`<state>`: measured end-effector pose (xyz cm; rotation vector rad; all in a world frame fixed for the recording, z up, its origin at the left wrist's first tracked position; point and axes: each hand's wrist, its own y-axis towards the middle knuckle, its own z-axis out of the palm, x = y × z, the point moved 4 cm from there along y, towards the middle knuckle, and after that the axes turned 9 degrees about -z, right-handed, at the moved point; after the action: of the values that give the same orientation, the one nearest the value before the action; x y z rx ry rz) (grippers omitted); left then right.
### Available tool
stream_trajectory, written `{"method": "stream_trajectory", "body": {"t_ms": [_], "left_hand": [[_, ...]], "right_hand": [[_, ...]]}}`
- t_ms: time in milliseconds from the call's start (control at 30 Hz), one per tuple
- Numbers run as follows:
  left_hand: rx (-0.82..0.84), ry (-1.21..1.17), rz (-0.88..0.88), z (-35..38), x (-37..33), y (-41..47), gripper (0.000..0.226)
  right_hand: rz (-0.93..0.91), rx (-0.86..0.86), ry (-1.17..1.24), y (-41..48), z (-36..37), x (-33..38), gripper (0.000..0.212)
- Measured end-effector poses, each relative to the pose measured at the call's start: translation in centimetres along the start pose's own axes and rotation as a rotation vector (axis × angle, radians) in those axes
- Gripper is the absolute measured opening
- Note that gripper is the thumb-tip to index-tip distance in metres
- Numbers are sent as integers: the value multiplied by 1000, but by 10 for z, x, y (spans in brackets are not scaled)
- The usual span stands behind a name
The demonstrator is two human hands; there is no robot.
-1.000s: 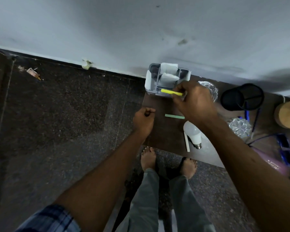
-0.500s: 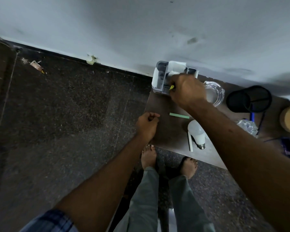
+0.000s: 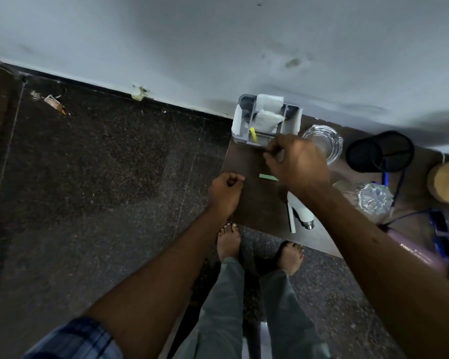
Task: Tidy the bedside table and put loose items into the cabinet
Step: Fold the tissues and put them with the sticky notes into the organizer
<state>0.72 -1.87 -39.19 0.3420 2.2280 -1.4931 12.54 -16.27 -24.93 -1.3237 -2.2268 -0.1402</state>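
Note:
A grey and white desk organiser (image 3: 240, 125) stands at the far left corner of the dark bedside table (image 3: 251, 203), with white folded papers in it. A yellow marker (image 3: 253, 134) stands in its front compartment. My right hand (image 3: 299, 164) hovers just right of and in front of the organiser, fingers curled together, with nothing visibly in them. My left hand (image 3: 226, 190) is a closed fist at the table's left edge. A thin green strip (image 3: 266, 176) lies flat on the table between my hands.
A white light bulb (image 3: 302, 213) and a white stick (image 3: 291, 216) lie near the front edge. A glass ashtray (image 3: 329, 143), black mesh cup (image 3: 379, 151), crumpled clear wrap (image 3: 373, 199), blue pens (image 3: 385, 177) and a wooden lamp base (image 3: 445, 181) crowd the right side.
My right hand carried the yellow marker to the organiser, left it standing in the front compartment and drew back toward me. My left fist barely moved.

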Motion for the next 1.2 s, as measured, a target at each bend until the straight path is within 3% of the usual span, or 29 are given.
{"method": "stream_trajectory", "body": {"t_ms": [233, 400, 800, 900, 1067, 1200], "left_hand": [[-9, 6, 12, 0, -2, -1, 25], [-20, 9, 33, 0, -2, -3, 22], [23, -48, -23, 0, -13, -6, 18], [38, -24, -31, 1, -15, -6, 16], [34, -2, -60, 1, -16, -7, 17], [18, -21, -55, 3, -14, -7, 21]], "right_hand": [[56, 315, -218, -19, 36, -26, 29], [84, 356, -218, -16, 53, -33, 25], [43, 277, -197, -14, 57, -30, 26], [72, 201, 79, -16, 48, -22, 18], [429, -10, 1000, -25, 37, -11, 18], [516, -7, 1143, -27, 29, -11, 15]]}}
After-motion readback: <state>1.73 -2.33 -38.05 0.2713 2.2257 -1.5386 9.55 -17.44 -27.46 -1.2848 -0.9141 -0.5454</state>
